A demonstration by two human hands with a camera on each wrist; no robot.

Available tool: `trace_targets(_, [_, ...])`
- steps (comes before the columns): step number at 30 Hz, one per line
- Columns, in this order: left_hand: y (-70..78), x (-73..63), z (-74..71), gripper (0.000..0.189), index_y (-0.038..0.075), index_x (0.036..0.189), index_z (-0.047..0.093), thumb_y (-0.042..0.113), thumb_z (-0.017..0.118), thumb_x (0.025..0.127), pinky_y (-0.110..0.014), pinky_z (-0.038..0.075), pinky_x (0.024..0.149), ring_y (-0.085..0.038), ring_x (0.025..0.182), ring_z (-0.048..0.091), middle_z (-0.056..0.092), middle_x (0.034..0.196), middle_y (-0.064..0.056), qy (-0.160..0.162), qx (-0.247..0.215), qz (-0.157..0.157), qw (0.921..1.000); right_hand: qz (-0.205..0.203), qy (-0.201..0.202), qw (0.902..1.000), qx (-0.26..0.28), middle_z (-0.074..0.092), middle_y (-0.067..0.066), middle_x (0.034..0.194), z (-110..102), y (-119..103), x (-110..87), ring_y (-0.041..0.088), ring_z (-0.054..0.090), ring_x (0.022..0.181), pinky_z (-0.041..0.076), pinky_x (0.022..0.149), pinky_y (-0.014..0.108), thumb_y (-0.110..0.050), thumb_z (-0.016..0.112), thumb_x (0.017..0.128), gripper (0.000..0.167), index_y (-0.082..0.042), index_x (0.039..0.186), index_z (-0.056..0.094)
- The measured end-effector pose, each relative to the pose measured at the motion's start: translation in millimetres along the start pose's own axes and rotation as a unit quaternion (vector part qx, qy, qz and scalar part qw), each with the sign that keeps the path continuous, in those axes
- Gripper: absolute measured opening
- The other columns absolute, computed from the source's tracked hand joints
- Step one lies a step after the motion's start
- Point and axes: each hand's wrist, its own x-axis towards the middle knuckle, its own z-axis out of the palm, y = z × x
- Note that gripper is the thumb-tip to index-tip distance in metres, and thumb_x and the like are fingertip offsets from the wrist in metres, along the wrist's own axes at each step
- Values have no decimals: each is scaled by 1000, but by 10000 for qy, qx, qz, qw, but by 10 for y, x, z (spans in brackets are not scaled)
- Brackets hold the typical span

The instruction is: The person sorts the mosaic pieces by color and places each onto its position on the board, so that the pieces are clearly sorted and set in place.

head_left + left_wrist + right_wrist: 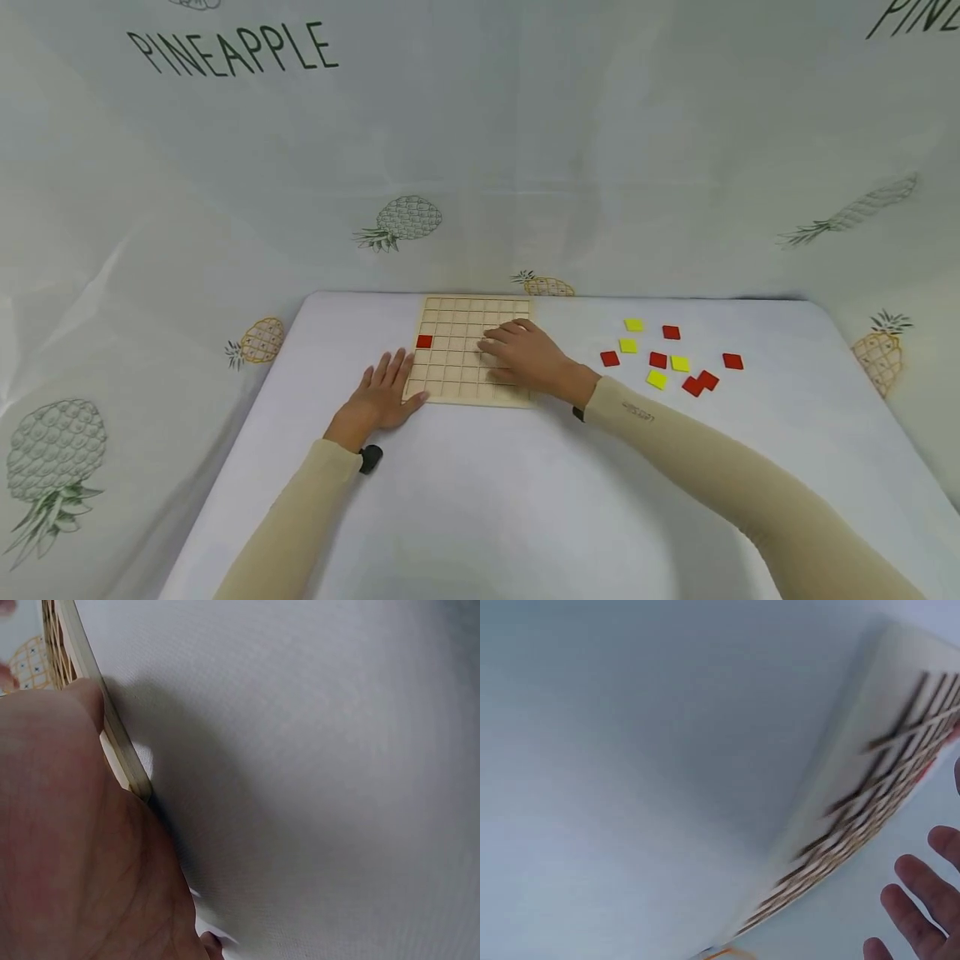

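Observation:
A square wooden board (pixel 447 375) with a grid of cut lines lies on the table. One red square tile (pixel 424 342) sits in its left column. My left hand (pixel 380 400) rests flat at the board's lower left, fingers straight and the thumb near the corner; the left wrist view shows the hand against the board's edge. Over the right half of the board is my right hand (pixel 531 360), its fingers spread and slightly bent. In the right wrist view, red spots (pixel 924 769) show on the board beyond the grid lines, and no tile is seen between the fingers (pixel 919 919).
Loose red tiles (pixel 671 332) and yellow tiles (pixel 657 380) lie scattered right of the board, two red ones touching. The white table (pixel 465 500) meets a pineapple-printed curtain (pixel 480 167) at the back and sides.

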Motion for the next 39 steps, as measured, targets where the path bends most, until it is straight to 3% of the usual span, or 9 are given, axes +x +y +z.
trace_targets(6, [-64,-68,-4,88,2,169,-3,53,40,112,-63,0,129,-43,162,-9,-10,177,-20,33,-168,-12,9999,39,195,9998,-8,66,9,144,-15,117,-392,29,61,131,45,114,48,-41,75,99,51,-13,141,67])
trace_targets(13, [-42,-102,-39,88,1,169,-3,52,40,112,-63,-2,129,-44,162,-11,-10,176,-21,-1,-271,2,9996,503,144,9986,112,65,11,146,-50,252,-822,32,60,132,44,116,52,-40,79,96,55,-13,143,67])
trace_targets(25, [-27,-53,-14,87,0,168,-1,49,43,112,-65,-1,128,-46,162,-8,-8,176,-22,79,-222,91,9997,1109,565,9913,436,69,16,138,-98,499,-1475,38,63,127,44,113,58,-34,87,89,58,-8,138,71])
trace_targets(39, [3,-27,4,88,0,169,-1,51,42,111,-64,0,128,-45,162,-8,-8,176,-22,59,-129,131,9998,1681,741,9825,304,70,20,134,-78,675,-2123,41,63,124,46,108,61,-22,90,84,58,-6,136,71])
